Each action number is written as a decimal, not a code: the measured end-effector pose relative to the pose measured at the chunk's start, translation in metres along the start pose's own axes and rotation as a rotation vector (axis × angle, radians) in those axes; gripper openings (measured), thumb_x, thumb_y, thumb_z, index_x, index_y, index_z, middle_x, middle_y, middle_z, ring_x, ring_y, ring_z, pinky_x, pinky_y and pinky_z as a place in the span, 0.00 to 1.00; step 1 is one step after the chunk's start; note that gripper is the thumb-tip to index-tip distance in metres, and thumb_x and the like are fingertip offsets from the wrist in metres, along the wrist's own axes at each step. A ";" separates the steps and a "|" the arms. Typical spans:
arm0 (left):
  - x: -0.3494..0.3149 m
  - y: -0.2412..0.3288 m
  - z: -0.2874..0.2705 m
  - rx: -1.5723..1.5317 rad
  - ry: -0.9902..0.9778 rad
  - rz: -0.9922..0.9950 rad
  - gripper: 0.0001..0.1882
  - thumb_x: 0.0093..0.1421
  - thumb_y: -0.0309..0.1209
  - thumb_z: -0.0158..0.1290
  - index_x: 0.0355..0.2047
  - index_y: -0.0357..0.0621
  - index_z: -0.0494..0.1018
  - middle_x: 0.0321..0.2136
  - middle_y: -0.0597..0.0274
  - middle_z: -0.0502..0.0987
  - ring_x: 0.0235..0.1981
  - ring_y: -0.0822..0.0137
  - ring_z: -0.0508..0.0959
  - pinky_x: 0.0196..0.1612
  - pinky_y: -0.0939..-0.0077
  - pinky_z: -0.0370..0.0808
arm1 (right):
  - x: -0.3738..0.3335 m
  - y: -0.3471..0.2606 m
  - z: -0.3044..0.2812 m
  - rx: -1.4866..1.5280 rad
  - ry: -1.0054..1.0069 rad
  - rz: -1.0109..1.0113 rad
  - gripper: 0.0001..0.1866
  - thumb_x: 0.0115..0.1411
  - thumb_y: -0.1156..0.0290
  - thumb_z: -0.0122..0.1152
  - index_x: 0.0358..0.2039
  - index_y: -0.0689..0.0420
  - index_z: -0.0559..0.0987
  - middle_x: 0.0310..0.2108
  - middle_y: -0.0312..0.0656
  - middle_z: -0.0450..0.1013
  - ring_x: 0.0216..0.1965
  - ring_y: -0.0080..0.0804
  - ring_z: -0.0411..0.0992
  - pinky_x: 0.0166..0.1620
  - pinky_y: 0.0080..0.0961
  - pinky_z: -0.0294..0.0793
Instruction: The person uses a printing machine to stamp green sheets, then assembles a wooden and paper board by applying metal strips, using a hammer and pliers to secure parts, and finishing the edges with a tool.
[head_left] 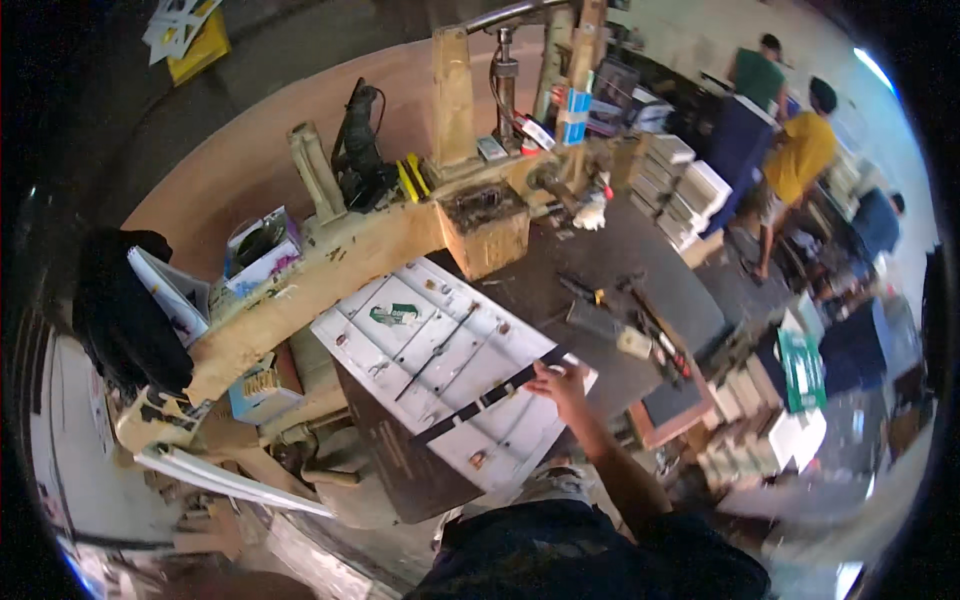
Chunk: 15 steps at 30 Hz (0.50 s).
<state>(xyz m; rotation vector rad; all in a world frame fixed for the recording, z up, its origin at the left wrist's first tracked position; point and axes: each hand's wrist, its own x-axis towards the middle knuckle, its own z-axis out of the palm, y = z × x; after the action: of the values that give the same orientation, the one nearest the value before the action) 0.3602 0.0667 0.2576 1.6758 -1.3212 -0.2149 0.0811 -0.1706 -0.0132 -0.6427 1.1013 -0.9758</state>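
Note:
A white panel with ribs and small brownish spots lies tilted on the dark worktable, a green label near its far left corner. Across its near part runs a long black strip with small light patches along it. My right hand reaches in from the lower right, fingers bent in a pinch at the strip's right part. A thin dark rod lies on the panel, left of the strip. My left hand is out of view.
A yellowish machine frame with a block-shaped head stands beyond the panel. Pliers and other hand tools lie to its right. Stacked pale boxes stand farther right, near a person in yellow and other people.

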 end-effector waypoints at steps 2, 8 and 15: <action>0.011 -0.011 0.075 -0.019 -0.185 -0.113 0.46 0.49 0.55 0.68 0.59 0.37 0.67 0.47 0.46 0.77 0.45 0.55 0.78 0.54 0.67 0.75 | 0.010 -0.022 -0.010 -0.008 -0.114 0.036 0.14 0.60 0.68 0.69 0.35 0.64 0.75 0.28 0.43 0.77 0.28 0.36 0.81 0.33 0.39 0.88; -0.012 -0.079 0.237 -0.070 -0.935 -0.729 0.35 0.49 0.47 0.72 0.49 0.33 0.76 0.39 0.51 0.84 0.35 0.67 0.85 0.39 0.75 0.81 | 0.008 -0.092 0.007 -0.138 -0.519 0.053 0.11 0.60 0.69 0.70 0.35 0.63 0.79 0.28 0.42 0.78 0.29 0.32 0.80 0.32 0.32 0.85; -0.092 -0.068 0.252 -0.677 -0.375 -1.011 0.18 0.57 0.17 0.61 0.48 0.24 0.75 0.41 0.43 0.82 0.38 0.59 0.84 0.41 0.67 0.83 | 0.110 -0.327 -0.025 -1.124 -1.027 -0.494 0.12 0.59 0.63 0.71 0.29 0.58 0.82 0.29 0.34 0.78 0.28 0.19 0.72 0.34 0.22 0.73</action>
<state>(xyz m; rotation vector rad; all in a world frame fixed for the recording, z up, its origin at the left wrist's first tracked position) 0.2074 -0.0012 0.0371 1.5736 -0.4097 -1.4431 -0.0337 -0.4157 0.2026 -2.1109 0.4417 -0.1895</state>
